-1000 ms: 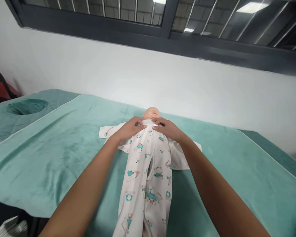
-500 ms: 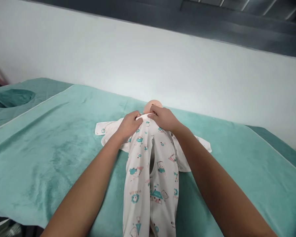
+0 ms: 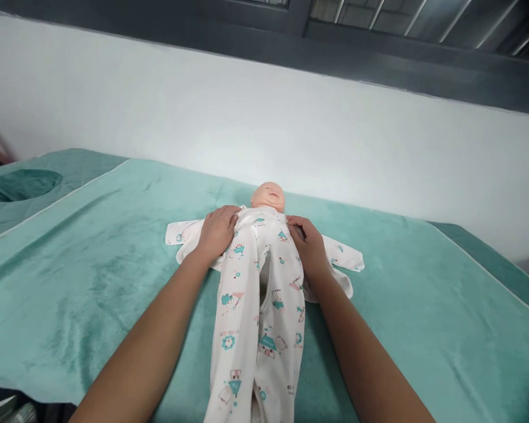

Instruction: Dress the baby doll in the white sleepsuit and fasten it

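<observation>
Baby doll [image 3: 268, 195] in a printed white sleepsuit [image 3: 258, 294] lies face-up on the teal towel [image 3: 92, 258]. Left hand [image 3: 217, 231] and right hand [image 3: 307, 247] rest flat, palms down (fingers loose, gripping nothing), on its shoulders.

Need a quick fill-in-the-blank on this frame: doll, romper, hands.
1. The plastic baby doll lies on its ____, face up.
2. Its head points toward the white ____.
3. The white printed romper it wears is touched by ____ hands, the left hand and the right hand, both lying flat.
Missing: back; wall; two.
</observation>
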`<act>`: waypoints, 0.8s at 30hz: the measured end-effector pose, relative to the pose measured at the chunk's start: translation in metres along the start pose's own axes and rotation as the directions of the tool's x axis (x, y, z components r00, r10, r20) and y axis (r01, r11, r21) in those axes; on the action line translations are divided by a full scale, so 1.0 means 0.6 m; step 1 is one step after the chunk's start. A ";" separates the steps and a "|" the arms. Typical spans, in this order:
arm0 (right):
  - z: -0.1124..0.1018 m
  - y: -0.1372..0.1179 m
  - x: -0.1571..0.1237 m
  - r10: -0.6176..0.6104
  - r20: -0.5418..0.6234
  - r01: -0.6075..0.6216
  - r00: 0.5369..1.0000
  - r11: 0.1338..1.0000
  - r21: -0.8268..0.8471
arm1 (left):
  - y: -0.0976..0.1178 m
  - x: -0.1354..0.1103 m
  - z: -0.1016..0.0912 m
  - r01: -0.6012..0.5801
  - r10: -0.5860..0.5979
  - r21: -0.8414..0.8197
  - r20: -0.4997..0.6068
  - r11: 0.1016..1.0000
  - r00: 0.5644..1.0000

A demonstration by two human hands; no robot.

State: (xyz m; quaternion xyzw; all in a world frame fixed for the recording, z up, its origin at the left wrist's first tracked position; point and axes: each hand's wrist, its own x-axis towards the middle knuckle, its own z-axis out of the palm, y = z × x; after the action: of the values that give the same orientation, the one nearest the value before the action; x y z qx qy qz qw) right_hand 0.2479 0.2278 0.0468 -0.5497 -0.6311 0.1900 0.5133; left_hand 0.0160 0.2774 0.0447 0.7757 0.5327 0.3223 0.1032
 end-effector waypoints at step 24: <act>-0.042 0.026 0.044 0.056 0.244 0.019 0.968 0.956 -0.294 | 0.017 -0.001 -0.027 0.070 -0.056 -0.194 0.076 0.978 0.996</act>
State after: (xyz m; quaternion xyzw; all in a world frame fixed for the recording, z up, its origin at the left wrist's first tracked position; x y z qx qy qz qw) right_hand 0.2809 0.2480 0.0557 -0.5973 -0.7068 0.1666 0.3406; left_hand 0.0136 0.2700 0.0620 0.7552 0.5185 0.3427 0.2081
